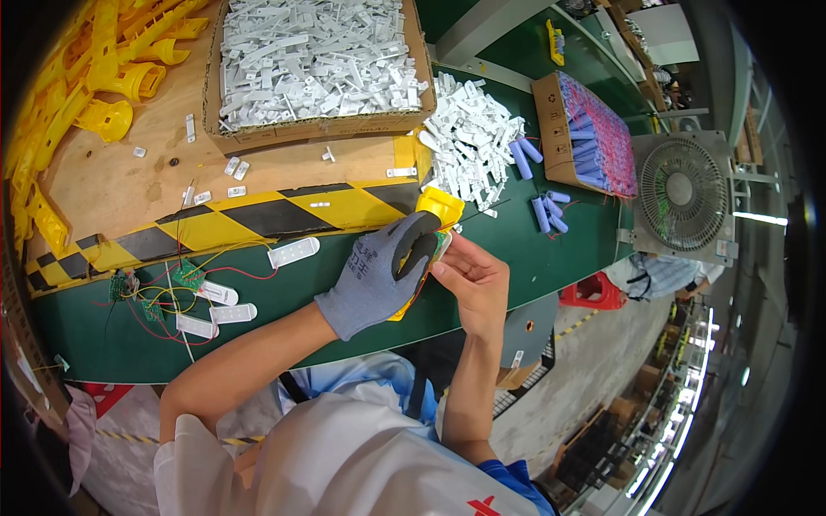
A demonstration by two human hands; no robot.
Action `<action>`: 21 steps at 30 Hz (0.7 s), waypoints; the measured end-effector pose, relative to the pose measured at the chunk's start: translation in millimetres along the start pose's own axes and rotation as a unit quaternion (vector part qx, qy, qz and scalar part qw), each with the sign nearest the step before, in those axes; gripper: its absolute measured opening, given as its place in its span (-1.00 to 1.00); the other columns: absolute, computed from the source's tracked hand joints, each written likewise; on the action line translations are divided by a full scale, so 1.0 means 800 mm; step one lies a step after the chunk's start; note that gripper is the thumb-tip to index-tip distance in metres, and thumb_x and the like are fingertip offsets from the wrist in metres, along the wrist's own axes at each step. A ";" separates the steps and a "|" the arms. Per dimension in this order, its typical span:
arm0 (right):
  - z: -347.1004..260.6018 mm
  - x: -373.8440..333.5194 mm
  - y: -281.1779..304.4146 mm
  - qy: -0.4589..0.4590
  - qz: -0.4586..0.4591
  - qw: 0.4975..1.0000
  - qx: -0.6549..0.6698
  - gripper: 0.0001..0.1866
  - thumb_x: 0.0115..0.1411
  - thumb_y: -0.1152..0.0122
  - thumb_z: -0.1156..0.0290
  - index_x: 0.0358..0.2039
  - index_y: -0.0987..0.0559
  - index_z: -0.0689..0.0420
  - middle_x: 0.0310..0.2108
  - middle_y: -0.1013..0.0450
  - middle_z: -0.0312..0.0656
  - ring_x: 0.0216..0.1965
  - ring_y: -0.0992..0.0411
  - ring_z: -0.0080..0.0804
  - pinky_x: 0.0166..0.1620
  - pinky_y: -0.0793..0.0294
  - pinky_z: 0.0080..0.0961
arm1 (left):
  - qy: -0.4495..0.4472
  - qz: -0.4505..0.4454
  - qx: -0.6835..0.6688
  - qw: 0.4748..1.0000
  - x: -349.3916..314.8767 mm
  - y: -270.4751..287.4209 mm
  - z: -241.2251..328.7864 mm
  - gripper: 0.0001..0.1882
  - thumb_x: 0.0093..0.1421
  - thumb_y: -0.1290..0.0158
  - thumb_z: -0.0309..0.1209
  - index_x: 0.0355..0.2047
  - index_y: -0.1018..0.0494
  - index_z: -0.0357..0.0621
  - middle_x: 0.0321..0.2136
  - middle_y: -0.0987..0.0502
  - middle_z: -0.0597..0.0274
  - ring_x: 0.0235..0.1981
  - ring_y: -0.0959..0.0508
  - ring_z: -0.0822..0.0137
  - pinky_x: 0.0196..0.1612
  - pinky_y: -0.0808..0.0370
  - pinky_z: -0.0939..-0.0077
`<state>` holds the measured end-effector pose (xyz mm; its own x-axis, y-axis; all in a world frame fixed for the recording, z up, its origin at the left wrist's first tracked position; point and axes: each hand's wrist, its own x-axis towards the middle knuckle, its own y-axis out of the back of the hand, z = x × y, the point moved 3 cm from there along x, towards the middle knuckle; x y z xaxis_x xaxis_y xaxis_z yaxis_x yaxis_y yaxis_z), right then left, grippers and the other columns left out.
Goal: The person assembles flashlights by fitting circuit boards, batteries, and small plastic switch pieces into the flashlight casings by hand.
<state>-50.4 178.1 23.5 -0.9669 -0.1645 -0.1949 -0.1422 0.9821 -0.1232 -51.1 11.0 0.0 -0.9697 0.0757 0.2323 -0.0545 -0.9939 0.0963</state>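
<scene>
My left hand (372,277), in a grey glove with black-coated fingers, is closed around a yellow plastic housing (440,205). The housing's top sticks out above the glove and a lower bit shows below it. Bare, my right hand (475,282) pinches at a small white piece (442,248) against the housing's right side, with a bit of green beside it. My fingers cover most of both parts. Left of the glove lie wired green circuit boards (188,273) and white lamp panels (294,252) on the green tabletop (344,353).
A cardboard box (323,131) of white plastic strips stands beyond my hands, with a loose pile of white parts (471,129) beside it. Yellow housings (103,77) heap at far left. Blue cylindrical batteries (548,211) lie near their box (551,129). A fan (680,191) stands at right.
</scene>
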 end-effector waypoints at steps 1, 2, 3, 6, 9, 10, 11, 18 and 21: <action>0.002 0.000 0.000 0.001 0.002 1.000 0.000 -0.49 0.17 -0.29 0.78 0.16 -0.50 0.38 0.00 -0.58 0.02 -0.03 -0.59 -0.34 0.08 -0.59 -0.44 | 0.002 0.005 -0.001 1.000 0.001 0.000 0.001 -0.68 0.32 -0.07 -0.42 0.05 -0.40 -0.23 -0.17 -0.56 -0.17 -0.17 -0.58 -0.19 -0.12 -0.51 0.05; 0.004 -0.001 -0.002 0.019 -0.001 1.000 0.011 -0.50 0.18 -0.26 0.80 0.16 -0.51 0.36 0.05 -0.55 0.03 -0.01 -0.58 -0.34 0.10 -0.58 -0.43 | 0.001 0.003 -0.002 1.000 0.002 0.000 0.002 -0.68 0.32 -0.07 -0.42 0.05 -0.40 -0.23 -0.17 -0.56 -0.17 -0.17 -0.58 -0.19 -0.12 -0.51 0.05; 0.006 -0.001 -0.005 0.037 -0.004 0.999 0.021 -0.50 0.19 -0.24 0.81 0.16 -0.51 0.35 0.10 -0.51 0.03 0.01 -0.56 -0.33 0.12 -0.57 -0.43 | 0.020 0.003 0.005 1.000 0.003 0.002 0.003 -0.69 0.32 -0.06 -0.41 0.03 -0.39 -0.23 -0.20 -0.56 -0.17 -0.19 -0.58 -0.19 -0.14 -0.51 0.05; -0.002 -0.005 -0.020 0.059 -0.006 0.998 0.013 -0.51 0.21 -0.20 0.83 0.16 -0.53 0.32 0.17 -0.45 0.02 0.06 -0.52 -0.36 0.15 -0.55 -0.43 | 0.045 -0.002 0.014 0.999 0.000 0.004 0.001 -0.71 0.32 -0.05 -0.40 0.01 -0.38 -0.23 -0.23 -0.55 -0.18 -0.21 -0.58 -0.20 -0.17 -0.51 0.05; -0.002 -0.011 -0.028 0.049 0.024 0.998 -0.034 -0.52 0.23 -0.19 0.81 0.18 -0.52 0.30 0.19 -0.44 0.00 0.07 -0.49 -0.41 0.17 -0.53 -0.44 | 0.056 -0.011 0.014 0.998 0.001 0.005 -0.005 -0.71 0.33 -0.04 -0.39 0.01 -0.37 -0.22 -0.23 -0.55 -0.18 -0.21 -0.57 -0.21 -0.18 -0.51 0.04; 0.000 -0.012 -0.032 0.050 0.026 0.998 -0.034 -0.52 0.23 -0.19 0.81 0.18 -0.52 0.30 0.19 -0.44 0.00 0.07 -0.49 -0.41 0.17 -0.53 -0.44 | 0.062 -0.015 0.013 0.998 0.001 0.003 -0.008 -0.71 0.33 -0.04 -0.39 0.01 -0.37 -0.22 -0.23 -0.54 -0.18 -0.21 -0.57 -0.22 -0.19 -0.51 0.03; 0.001 -0.012 -0.035 0.051 0.045 0.997 -0.043 -0.53 0.26 -0.18 0.77 0.19 -0.50 0.30 0.20 -0.44 -0.02 0.06 -0.48 -0.45 0.15 -0.53 -0.48 | 0.061 -0.016 0.012 0.998 0.001 0.001 -0.009 -0.71 0.33 -0.04 -0.39 0.01 -0.37 -0.22 -0.23 -0.54 -0.18 -0.21 -0.57 -0.22 -0.19 -0.51 0.03; 0.018 -0.013 -0.030 0.086 0.091 0.988 -0.089 -0.58 0.38 -0.16 0.56 0.23 -0.47 0.32 0.23 -0.41 -0.07 -0.02 -0.45 -0.57 0.02 -0.46 -0.63 | -0.010 0.026 0.038 0.999 -0.001 -0.005 -0.007 -0.68 0.31 -0.04 -0.42 0.03 -0.38 -0.26 -0.14 -0.51 -0.23 -0.15 -0.54 -0.24 -0.12 -0.52 0.05; 0.022 -0.014 -0.033 0.115 0.088 0.986 -0.079 -0.59 0.39 -0.14 0.56 0.22 -0.47 0.33 0.22 -0.42 -0.08 -0.02 -0.45 -0.58 0.03 -0.45 -0.63 | 0.012 0.013 0.008 1.000 -0.001 -0.003 -0.010 -0.66 0.28 -0.06 -0.43 0.04 -0.39 -0.27 -0.11 -0.51 -0.23 -0.13 -0.53 -0.24 -0.09 -0.52 0.06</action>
<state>-32.4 152.4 11.6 -0.9994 0.0177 0.0284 0.0191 0.9986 0.0492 -52.2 13.0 -7.8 -0.9763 0.0482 0.2111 -0.0262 -0.9941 0.1056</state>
